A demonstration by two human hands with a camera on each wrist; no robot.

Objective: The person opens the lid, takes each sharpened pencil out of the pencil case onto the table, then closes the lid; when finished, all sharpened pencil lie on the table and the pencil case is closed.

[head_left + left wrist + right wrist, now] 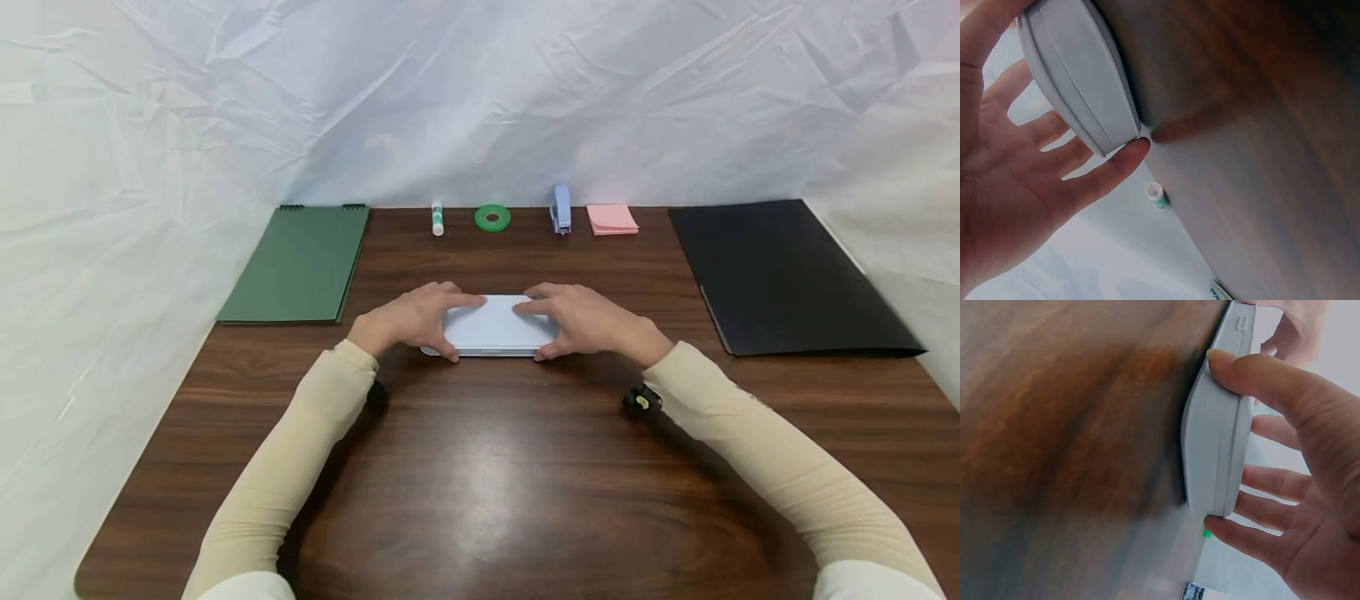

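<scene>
A pale blue case [491, 327] lay flat at the table's [480, 467] middle — the left hand [408, 321] gripped its left end, the right hand [592, 323] its right end, fingers spread over the lid, thumbs on the near edge.

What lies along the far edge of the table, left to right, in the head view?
Green notebook → glue stick → green tape roll → blue stapler → pink sticky notes → black folder.
</scene>
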